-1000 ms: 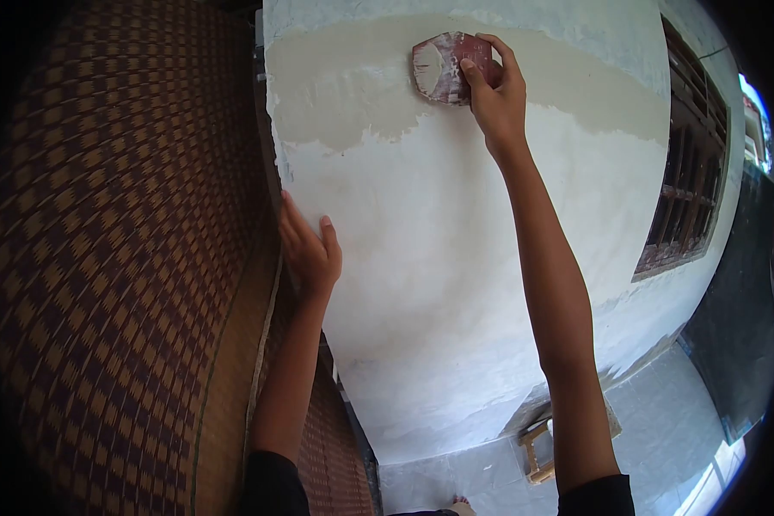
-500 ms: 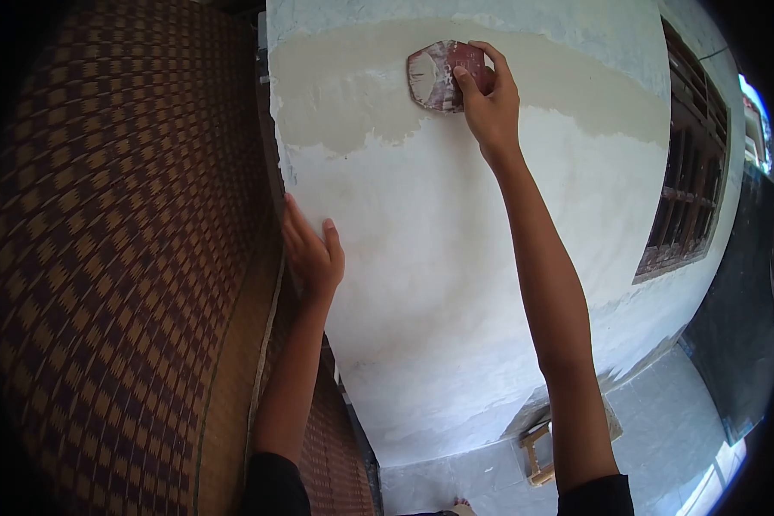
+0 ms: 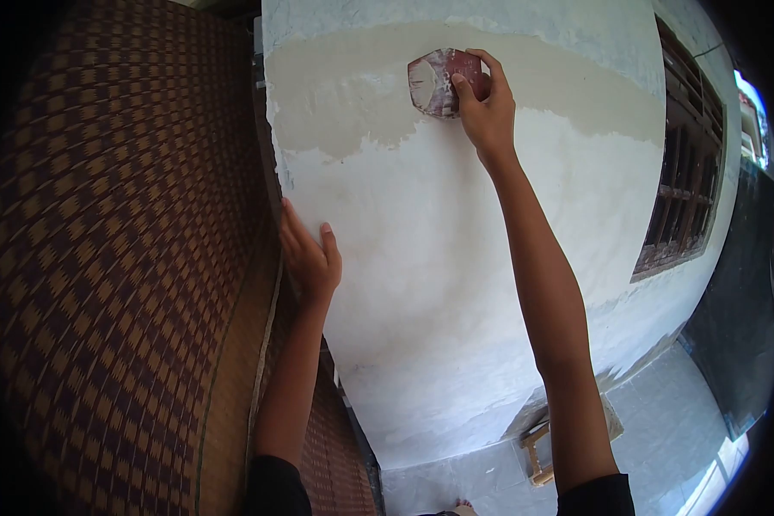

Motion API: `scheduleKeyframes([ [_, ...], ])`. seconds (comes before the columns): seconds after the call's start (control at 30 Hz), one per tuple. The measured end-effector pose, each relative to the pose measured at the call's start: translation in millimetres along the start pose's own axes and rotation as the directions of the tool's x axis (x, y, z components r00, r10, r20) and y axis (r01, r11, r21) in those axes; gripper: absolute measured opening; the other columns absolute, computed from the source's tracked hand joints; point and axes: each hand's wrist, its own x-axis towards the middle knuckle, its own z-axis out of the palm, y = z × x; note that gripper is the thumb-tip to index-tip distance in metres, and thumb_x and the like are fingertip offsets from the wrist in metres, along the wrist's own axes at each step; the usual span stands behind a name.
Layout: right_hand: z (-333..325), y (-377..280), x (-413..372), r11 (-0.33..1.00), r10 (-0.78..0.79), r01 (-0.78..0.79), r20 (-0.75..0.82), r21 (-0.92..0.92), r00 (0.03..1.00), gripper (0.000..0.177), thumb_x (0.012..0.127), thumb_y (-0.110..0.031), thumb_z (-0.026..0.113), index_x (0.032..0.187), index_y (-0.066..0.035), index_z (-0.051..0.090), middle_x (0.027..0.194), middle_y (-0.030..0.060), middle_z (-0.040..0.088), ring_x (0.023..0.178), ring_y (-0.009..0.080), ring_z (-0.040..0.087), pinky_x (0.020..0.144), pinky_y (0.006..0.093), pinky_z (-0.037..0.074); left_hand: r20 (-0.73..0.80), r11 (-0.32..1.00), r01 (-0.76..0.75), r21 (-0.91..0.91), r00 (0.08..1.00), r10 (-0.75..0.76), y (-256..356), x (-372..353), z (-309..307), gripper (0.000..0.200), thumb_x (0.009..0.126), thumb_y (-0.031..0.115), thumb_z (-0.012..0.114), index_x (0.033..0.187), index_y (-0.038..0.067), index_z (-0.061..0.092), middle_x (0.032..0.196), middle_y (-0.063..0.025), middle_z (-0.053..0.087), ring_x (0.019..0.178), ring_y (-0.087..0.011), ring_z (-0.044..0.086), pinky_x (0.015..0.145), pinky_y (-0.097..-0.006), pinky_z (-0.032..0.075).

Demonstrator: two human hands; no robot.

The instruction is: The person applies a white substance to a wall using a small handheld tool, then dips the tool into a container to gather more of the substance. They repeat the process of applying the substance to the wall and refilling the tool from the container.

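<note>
My right hand (image 3: 488, 107) grips a dark red putty spreader (image 3: 439, 83) by its right side, thumb on the near face. Pale filler is smeared over the spreader's left part, and it lies against the upper wall (image 3: 421, 258). Around it runs a band of damp greyish filler (image 3: 327, 95), with drier white surface below. My left hand (image 3: 312, 258) rests at the wall's left edge, fingers stretched out and thumb apart, holding nothing.
A woven brown blind (image 3: 129, 241) hangs close along the left. To the right is a wooden barred window (image 3: 688, 172), beside a dark panel (image 3: 735, 318). A small wooden frame-like piece (image 3: 537, 456) stands on the grey tiled floor (image 3: 662, 413).
The spreader and my right hand sit slightly lower in view. The whole scene has shifted a little to the left. My left hand stays at the wall's edge.
</note>
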Motion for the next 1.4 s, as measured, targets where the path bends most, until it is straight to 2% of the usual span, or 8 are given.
scheduleKeyframes([
  [0.23,-22.8,-0.2,10.1,0.957,0.091,-0.068,-0.071,0.282,0.993,0.039,0.096,-0.010,0.064,0.133,-0.013,0.056,0.095,0.0064,0.068,0.082,0.0139,0.063,0.073,0.0292,0.053,-0.044,0.998,-0.052,0.041,0.998,0.054,-2.5,-0.1,4.2,0.072,0.098,0.024,0.050,0.155,-0.006,0.019,0.147,-0.0298,0.038,0.131,-0.0457,0.044,0.107,-0.0508,0.039],
  [0.37,1.4,-0.8,2.3,0.999,0.006,-0.006,-0.005,0.048,1.000,0.042,0.093,-0.012,0.068,0.133,-0.017,0.056,0.096,0.0090,0.068,0.081,0.0158,0.064,0.078,0.0323,0.052,0.016,1.000,0.002,0.020,1.000,-0.002,2.2,-0.3,-1.0,0.073,0.098,0.023,0.051,0.155,-0.007,0.019,0.147,-0.0300,0.038,0.131,-0.0460,0.044,0.107,-0.0507,0.040],
  [0.7,-30.3,14.7,13.7,0.934,0.181,-0.164,-0.027,0.318,0.983,0.040,0.094,-0.008,0.066,0.133,-0.012,0.057,0.096,0.0070,0.068,0.082,0.0118,0.061,0.072,0.0275,0.051,-0.031,1.000,-0.026,0.011,0.999,0.026,-0.8,-0.9,3.2,0.071,0.098,0.024,0.050,0.155,-0.006,0.020,0.148,-0.0305,0.037,0.132,-0.0470,0.043,0.108,-0.0518,0.038],
  [0.83,-12.8,9.9,6.4,0.985,0.149,-0.146,-0.029,0.097,0.988,0.041,0.094,-0.010,0.067,0.133,-0.017,0.057,0.092,0.0064,0.068,0.079,0.0123,0.059,0.070,0.0278,0.050,-0.008,1.000,-0.006,-0.018,1.000,0.006,-0.7,-1.3,0.8,0.072,0.098,0.023,0.051,0.156,-0.006,0.020,0.148,-0.0301,0.037,0.132,-0.0471,0.043,0.108,-0.0519,0.037],
  [1.03,-56.7,38.0,15.8,0.955,0.203,-0.135,-0.252,0.265,0.946,0.040,0.094,-0.004,0.064,0.132,-0.013,0.056,0.093,0.0059,0.066,0.077,0.0125,0.061,0.067,0.0282,0.051,0.002,0.998,-0.009,-0.059,1.000,0.009,-3.6,-1.3,0.2,0.073,0.098,0.023,0.053,0.156,-0.004,0.019,0.150,-0.0292,0.035,0.134,-0.0461,0.040,0.110,-0.0517,0.035],
  [1.13,-43.9,13.7,4.0,0.930,0.173,-0.130,-0.099,0.344,0.980,0.040,0.095,-0.004,0.064,0.132,-0.014,0.057,0.092,0.0060,0.067,0.078,0.0127,0.061,0.070,0.0285,0.051,0.024,0.990,0.049,-0.131,0.999,-0.046,-1.1,-2.7,-0.3,0.073,0.098,0.022,0.053,0.157,-0.003,0.019,0.151,-0.0285,0.035,0.136,-0.0453,0.039,0.112,-0.0517,0.033],
  [1.23,-25.3,1.9,-2.5,0.994,0.107,-0.106,-0.066,0.023,0.992,0.041,0.093,-0.004,0.065,0.132,-0.013,0.056,0.096,0.0093,0.068,0.081,0.0140,0.063,0.078,0.0295,0.051,0.014,0.988,0.024,-0.155,1.000,-0.023,-6.1,-3.9,2.6,0.073,0.098,0.022,0.054,0.158,-0.001,0.018,0.151,-0.0278,0.035,0.137,-0.0444,0.038,0.113,-0.0515,0.032],
  [1.4,-57.4,27.5,10.7,0.972,0.211,-0.188,-0.171,0.141,0.962,0.040,0.093,-0.003,0.063,0.132,-0.014,0.057,0.101,0.0101,0.069,0.087,0.0161,0.067,0.074,0.0307,0.055,0.036,0.983,0.042,-0.177,0.999,-0.036,-4.3,-3.6,-0.4,0.073,0.099,0.022,0.053,0.158,-0.001,0.017,0.152,-0.0275,0.033,0.138,-0.0432,0.036,0.114,-0.0510,0.030],
])
